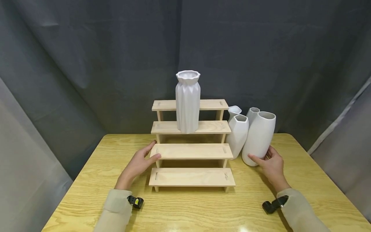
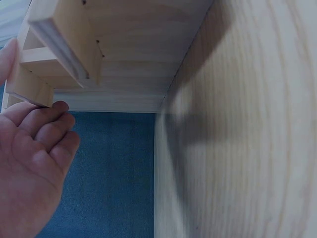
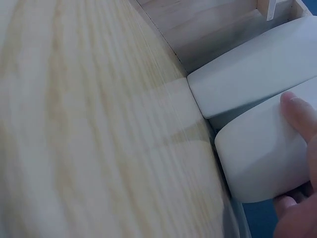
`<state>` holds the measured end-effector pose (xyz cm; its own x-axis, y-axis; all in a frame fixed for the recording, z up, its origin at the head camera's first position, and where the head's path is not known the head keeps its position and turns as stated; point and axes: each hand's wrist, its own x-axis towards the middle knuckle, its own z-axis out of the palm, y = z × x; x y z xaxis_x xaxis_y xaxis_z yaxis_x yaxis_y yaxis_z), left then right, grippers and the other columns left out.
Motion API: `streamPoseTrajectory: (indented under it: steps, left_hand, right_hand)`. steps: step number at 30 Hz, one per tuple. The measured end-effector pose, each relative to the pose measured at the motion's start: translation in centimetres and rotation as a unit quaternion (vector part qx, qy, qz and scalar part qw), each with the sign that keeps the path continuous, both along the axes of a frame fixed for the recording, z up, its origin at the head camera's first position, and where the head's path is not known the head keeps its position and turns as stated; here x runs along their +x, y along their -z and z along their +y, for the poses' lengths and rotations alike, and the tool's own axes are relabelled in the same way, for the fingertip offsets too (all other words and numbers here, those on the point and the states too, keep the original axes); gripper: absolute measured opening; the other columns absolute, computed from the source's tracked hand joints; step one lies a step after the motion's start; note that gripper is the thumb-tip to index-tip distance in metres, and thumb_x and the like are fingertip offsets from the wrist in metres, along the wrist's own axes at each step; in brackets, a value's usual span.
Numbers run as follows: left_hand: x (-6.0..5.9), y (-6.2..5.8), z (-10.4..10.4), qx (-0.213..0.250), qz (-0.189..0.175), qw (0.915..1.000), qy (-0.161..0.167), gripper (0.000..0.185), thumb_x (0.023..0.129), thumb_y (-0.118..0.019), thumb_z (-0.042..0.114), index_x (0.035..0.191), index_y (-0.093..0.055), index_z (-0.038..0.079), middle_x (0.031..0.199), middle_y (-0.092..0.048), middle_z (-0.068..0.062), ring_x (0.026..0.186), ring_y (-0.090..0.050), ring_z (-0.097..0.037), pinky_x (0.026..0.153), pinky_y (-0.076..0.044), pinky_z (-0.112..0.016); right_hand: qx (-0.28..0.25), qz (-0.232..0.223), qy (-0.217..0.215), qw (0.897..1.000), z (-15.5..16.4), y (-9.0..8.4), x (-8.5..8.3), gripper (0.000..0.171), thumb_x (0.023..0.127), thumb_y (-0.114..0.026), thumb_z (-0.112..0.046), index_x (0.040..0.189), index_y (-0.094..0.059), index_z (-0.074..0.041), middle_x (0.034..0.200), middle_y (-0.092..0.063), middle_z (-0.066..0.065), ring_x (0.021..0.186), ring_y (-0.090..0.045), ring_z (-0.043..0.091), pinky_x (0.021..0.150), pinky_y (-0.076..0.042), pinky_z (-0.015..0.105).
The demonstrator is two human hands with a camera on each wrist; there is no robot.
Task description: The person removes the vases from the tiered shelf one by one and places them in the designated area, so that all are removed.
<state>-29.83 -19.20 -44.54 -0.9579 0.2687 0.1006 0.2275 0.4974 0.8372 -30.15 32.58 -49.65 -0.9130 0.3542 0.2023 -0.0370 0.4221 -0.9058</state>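
Note:
A four-step wooden stand (image 1: 191,151) sits mid-table. One tall fluted white vase (image 1: 187,101) stands upright on its second step from the top. My left hand (image 1: 153,150) holds the left end of the second-lowest step, thumb on the front edge and fingers (image 2: 49,124) against the side post. To the stand's right, my right hand (image 1: 262,155) grips the base of a large rounded white vase (image 1: 259,137), thumb in front and fingers behind. In the right wrist view my thumb (image 3: 297,111) lies on that vase (image 3: 257,153).
Several smaller white vases cluster between the large one and the stand, the nearest an angular vase (image 1: 239,135). The yellow wooden table (image 1: 203,209) ends close behind them. A dark curtain (image 1: 116,64) hangs at the back.

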Motion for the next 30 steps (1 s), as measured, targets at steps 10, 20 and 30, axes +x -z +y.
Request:
streamPoseTrajectory:
  steps: [10, 20, 30]
  left_hand:
    - [0.1, -0.09, -0.11, 0.002, -0.003, 1.0, 0.004, 0.086, 0.091, -0.062, 0.058, 0.158, -0.026, 0.017, 0.161, -0.022, 0.0, 0.146, -0.022, -0.033, 0.116, -0.023, -0.05]
    - [-0.02, 0.07, -0.24, 0.005, 0.007, 0.9999, 0.013, 0.085, 0.092, -0.061, 0.057, 0.158, -0.026, 0.015, 0.161, -0.022, 0.001, 0.146, -0.021, -0.032, 0.116, -0.022, -0.05]
    - [0.03, 0.05, -0.21, 0.009, 0.003, 0.9999, 0.01, 0.086, 0.092, -0.061, 0.057, 0.158, -0.025, 0.013, 0.161, -0.022, 0.0, 0.146, -0.02, -0.032, 0.116, -0.021, -0.051]
  right_hand:
    - [0.008, -0.004, -0.008, 1.0, -0.18, -0.04, -0.09, 0.099, 0.076, -0.086, -0.041, 0.153, -0.034, -0.005, 0.149, -0.044, 0.017, 0.135, -0.043, 0.035, 0.108, -0.037, 0.048]
    - [0.013, 0.006, -0.011, 1.0, -0.27, -0.32, -0.22, 0.095, 0.077, -0.086, -0.037, 0.152, -0.035, -0.005, 0.148, -0.045, 0.017, 0.134, -0.044, 0.033, 0.108, -0.038, 0.048]
    - [0.017, 0.002, -0.012, 1.0, -0.13, -0.21, -0.61, 0.096, 0.077, -0.085, -0.039, 0.152, -0.035, -0.005, 0.148, -0.045, 0.017, 0.134, -0.044, 0.034, 0.108, -0.037, 0.049]
